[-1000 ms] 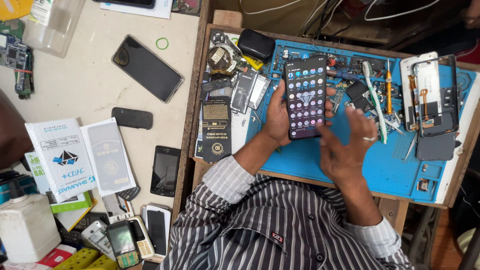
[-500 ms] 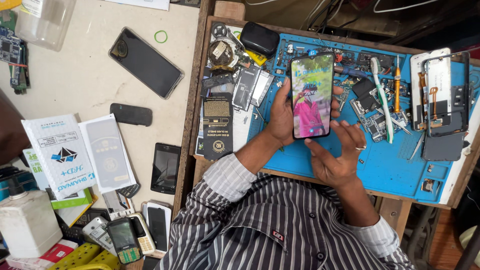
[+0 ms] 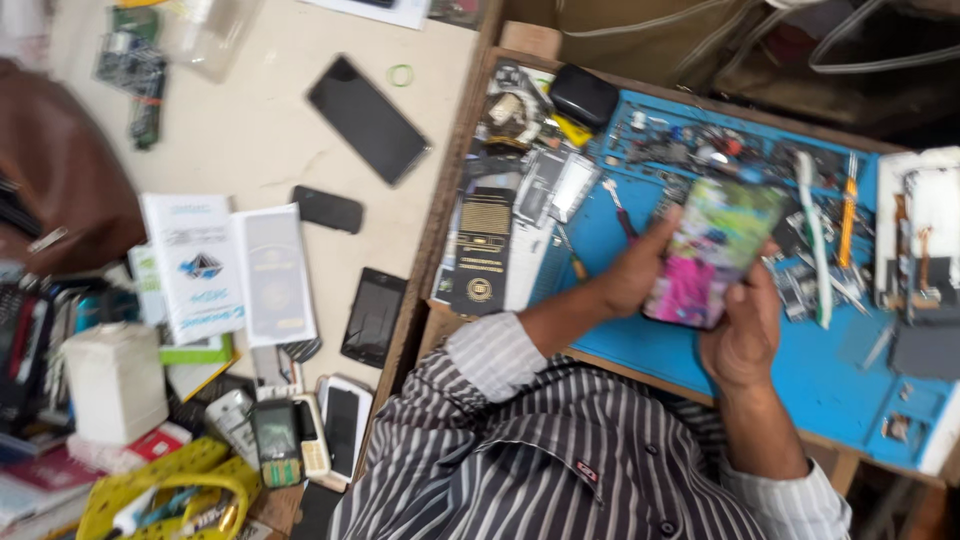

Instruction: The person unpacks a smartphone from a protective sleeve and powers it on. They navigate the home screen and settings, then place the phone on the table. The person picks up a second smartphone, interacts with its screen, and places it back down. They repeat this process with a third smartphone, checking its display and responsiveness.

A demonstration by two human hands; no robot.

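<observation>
Both hands hold a phone over the blue mat, its lit screen showing a blur of green, pink and white. The left hand grips the phone's left edge, thumb side toward the screen, and the right hand cups its lower right corner, fingers wrapped behind; both are clamped on the phone, tilted with its top toward the far right. The mat lies on a wooden tray and its far part is strewn with small parts and tools (too blurred to tell apart), among them a white stick tool and an orange-handled tool. At the mat's left edge lies a black flat package with a gold striped panel and a round gold seal, and beyond it a black pouch. At the right edge a white opened phone frame rests. On the cream table left of the tray lie a long black phone, a small dark phone, a green ring and another dark phone. Nearer the left lie two upright white rectangular packages: one with a blue emblem, one with a grey panel. Below them stand a white box, a yellow bag and a small card terminal.
</observation>
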